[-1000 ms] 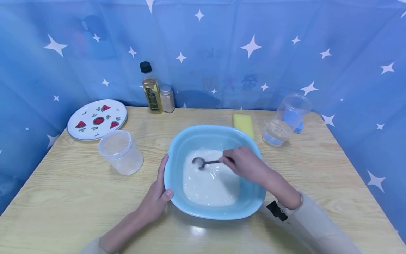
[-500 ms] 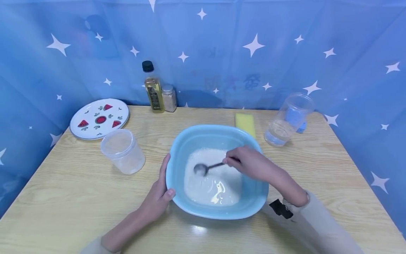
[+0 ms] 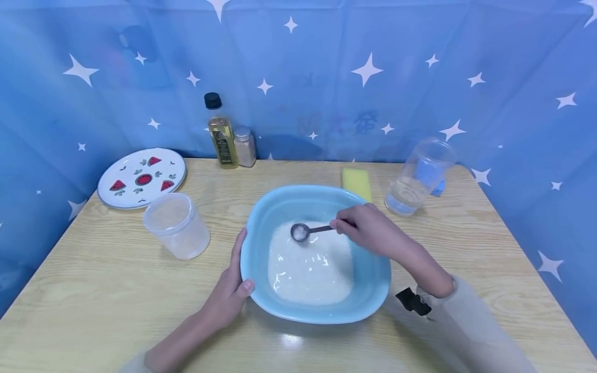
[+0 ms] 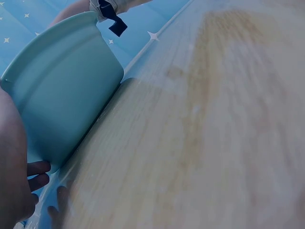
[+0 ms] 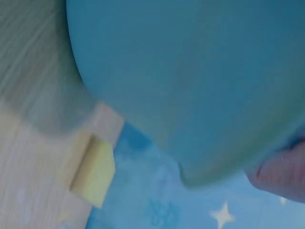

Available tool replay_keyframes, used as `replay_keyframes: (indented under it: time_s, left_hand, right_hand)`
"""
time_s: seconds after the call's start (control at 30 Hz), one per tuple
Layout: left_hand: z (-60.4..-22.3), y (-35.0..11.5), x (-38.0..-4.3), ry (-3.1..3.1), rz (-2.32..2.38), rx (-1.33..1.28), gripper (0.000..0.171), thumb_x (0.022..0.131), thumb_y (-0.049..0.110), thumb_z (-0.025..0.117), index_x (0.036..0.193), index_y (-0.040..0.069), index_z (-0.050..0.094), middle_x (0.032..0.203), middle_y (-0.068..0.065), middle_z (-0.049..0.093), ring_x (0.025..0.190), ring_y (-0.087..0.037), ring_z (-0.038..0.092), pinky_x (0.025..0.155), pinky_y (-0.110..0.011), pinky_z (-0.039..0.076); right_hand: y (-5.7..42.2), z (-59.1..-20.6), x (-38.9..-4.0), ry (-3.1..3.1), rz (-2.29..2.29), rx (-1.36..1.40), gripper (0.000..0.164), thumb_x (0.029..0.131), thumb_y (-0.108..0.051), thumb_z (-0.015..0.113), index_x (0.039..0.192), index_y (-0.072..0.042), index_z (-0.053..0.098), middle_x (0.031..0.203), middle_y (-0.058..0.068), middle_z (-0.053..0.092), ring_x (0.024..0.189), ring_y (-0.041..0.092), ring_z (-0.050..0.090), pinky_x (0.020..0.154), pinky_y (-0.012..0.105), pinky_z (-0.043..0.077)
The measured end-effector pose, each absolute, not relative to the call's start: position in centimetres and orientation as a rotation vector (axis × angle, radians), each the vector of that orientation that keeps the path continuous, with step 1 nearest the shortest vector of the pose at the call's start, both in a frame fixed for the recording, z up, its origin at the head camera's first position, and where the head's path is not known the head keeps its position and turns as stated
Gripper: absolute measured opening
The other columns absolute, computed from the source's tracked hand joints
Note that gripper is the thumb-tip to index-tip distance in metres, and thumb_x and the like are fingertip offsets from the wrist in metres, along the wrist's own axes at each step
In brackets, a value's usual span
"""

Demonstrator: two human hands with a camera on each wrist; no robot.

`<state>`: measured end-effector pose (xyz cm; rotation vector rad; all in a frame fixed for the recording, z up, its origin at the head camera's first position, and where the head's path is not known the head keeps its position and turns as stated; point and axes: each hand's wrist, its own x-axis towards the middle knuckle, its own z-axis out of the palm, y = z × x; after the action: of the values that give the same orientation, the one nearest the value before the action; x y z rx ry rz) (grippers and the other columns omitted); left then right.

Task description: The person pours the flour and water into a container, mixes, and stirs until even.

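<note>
A light blue plastic basin [image 3: 317, 314] stands on the table, with a milky white liquid [image 3: 310, 274] covering its bottom. My left hand [image 3: 228, 287] grips the basin's left side, thumb at the rim and fingers along the outer wall. In the left wrist view, fingertips [image 4: 39, 168] lie low against that wall. My right hand [image 3: 368, 230] reaches over the basin's right side and pinches the handle of a dark measuring spoon [image 3: 300, 232]. The spoon's round bowl is at the white liquid near the far side; some white stuff shows in it. My grip hides the handle's end.
A frosted plastic jar [image 3: 179, 228] stands left of the basin, before a watermelon-patterned plate [image 3: 126, 166]. An oil bottle [image 3: 222, 140] and a small shaker jar [image 3: 244, 147] stand behind. A yellow sponge [image 3: 356, 182] and a clear cup [image 3: 410, 181] with some water are at the right.
The spoon has circled through the white liquid and now sits slightly farther back and to the right. My right hand moved with it. The left hand keeps its hold on the basin.
</note>
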<state>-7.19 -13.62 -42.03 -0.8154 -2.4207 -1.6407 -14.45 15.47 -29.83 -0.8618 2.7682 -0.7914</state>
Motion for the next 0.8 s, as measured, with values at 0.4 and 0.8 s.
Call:
replay_keyframes:
  time_s: [0.4,0.8]
  left_hand:
    - [-42.0,-13.8,-7.0,-2.422,-1.637,-0.804,0.080,0.093,0.061,0.030,0.150,0.017,-0.005,0.141,-0.015,0.039,0.109,-0.026,0.055,0.086,-0.040,0.049]
    - [-42.0,-13.8,-7.0,-2.408,-1.647,-0.798,0.081,0.093,0.061,0.030,0.150,0.016,-0.005,0.138,-0.019,0.042,0.108,-0.027,0.056,0.087,-0.040,0.049]
  right_hand:
    - [15.3,-29.3,-14.2,2.391,-0.747,-0.998,0.028,0.093,-0.011,0.055,0.066,-0.014,0.062,0.053,-0.009,0.041,0.045,0.003,0.035,0.044,0.019,0.031]
    - [14.7,-29.7,-14.2,2.388,-0.730,-1.045,0.026,0.092,-0.012,0.057,0.067,-0.011,0.064,0.052,-0.011,0.043,0.045,0.002,0.036,0.043,0.018,0.032]
